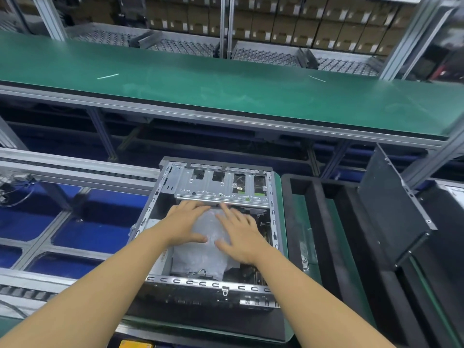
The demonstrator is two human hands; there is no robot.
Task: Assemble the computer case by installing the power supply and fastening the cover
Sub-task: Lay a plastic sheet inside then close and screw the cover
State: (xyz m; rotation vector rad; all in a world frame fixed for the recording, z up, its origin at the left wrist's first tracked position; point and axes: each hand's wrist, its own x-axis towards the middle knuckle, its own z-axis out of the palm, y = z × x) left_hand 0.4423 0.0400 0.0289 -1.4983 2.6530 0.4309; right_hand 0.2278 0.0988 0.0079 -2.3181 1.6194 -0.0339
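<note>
Pressing flat, fingers straight, grasping nothing: left hand [187,223] and right hand [239,233] on the plastic-wrapped pack [200,257] (power supply, probably) inside the computer case [200,282]. Seating step, apparently; next calls for fetching the cover [391,204] leaning right of the case.

Even bright overhead light, soft shadows; wide-angle bending at edges (frame rails bow), slight blur throughout.

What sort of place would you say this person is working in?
Most likely a computer assembly line in a factory: a long green conveyor belt runs across the view, cardboard boxes are stacked beyond roller racks, and an open computer case lies at the station.
</note>
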